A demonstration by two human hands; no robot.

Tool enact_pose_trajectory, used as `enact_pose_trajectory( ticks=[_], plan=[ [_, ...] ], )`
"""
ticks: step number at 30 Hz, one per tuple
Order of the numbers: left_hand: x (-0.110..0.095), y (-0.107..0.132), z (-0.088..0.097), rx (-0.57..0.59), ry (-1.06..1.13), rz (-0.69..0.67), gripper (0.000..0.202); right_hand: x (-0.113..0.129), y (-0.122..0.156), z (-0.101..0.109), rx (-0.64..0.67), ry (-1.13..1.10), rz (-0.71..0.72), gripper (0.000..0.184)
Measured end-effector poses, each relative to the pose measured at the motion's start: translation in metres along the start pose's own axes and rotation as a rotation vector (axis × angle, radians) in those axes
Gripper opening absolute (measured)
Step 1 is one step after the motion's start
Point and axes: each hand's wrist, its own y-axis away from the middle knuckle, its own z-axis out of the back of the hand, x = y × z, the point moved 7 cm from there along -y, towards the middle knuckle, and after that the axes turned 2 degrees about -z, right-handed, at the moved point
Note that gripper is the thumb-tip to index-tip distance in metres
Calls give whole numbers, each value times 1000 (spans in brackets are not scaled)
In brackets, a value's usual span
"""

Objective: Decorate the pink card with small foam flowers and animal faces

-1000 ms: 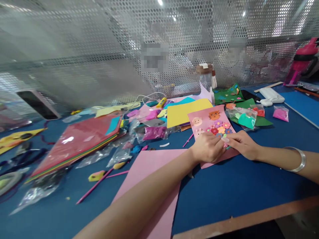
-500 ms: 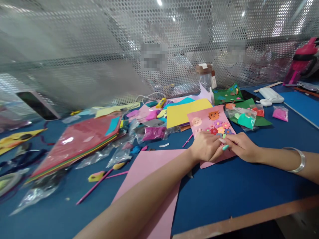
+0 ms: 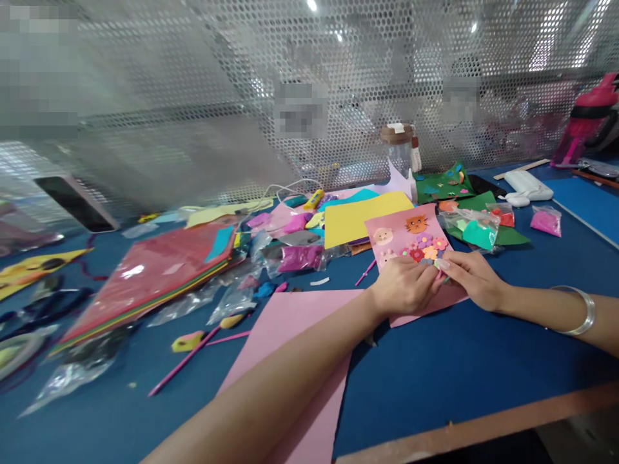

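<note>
A pink sheet (image 3: 401,222) lies under my hands, bearing an orange cat face (image 3: 416,223), a pale animal face (image 3: 383,236) and a cluster of colourful flowers (image 3: 430,252). Over its lower part my left hand (image 3: 403,285) is closed, fingers curled inward. My right hand (image 3: 476,278) meets it from the right, thumb and fingers pinched together at the left fingertips. Whatever sits between the fingers is too small and hidden to name. Below my left forearm a larger pink sheet (image 3: 300,316) rests on the blue table (image 3: 459,374).
Left of my arm lie tool-like pink sticks (image 3: 184,364) and a red plastic folder (image 3: 159,264). Behind are a yellow sheet (image 3: 365,216), bags of coloured clay (image 3: 478,232) and a lidded jar (image 3: 398,148). A pink bottle (image 3: 585,122) stands far right.
My right hand has lifted slightly and its fingers have shifted against the left fingertips. The left fingers have curled in further; the green-blue tip seen before is mostly hidden. The sheets stay put.
</note>
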Motion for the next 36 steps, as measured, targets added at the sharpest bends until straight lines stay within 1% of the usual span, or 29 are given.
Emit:
enact_pose_trajectory(
  ticks=[4,10,13,15,18,22,24,26,29,32,36],
  plan=[
    [0,0,2,-30,-12,5,27,-3,-1,0,-2,-9,-25,38],
    [-3,-1,-1,49,88,-70,32,-3,-1,-1,13,22,-13,40],
    [-6,-2,0,41,46,-92,34,-1,-2,0,8,42,3,40],
    [-7,-1,2,16,4,-101,35,-1,-1,-1,28,43,13,41],
    [-4,-1,4,-27,-30,-71,35,0,-1,-4,70,26,24,41],
    [5,1,5,-49,-34,39,37,-2,1,-5,73,42,23,41],
    [8,1,5,-55,-30,73,36,-1,1,-6,91,71,41,41],
    [7,1,6,-62,-19,74,32,2,2,-8,115,106,80,41],
    [3,-1,7,-67,-13,33,28,5,3,-10,135,137,136,42],
    [1,-2,8,-68,-10,4,27,5,4,-10,138,142,142,43],
    [1,-1,8,-84,9,11,23,6,3,-10,138,158,133,44]
  ],
)
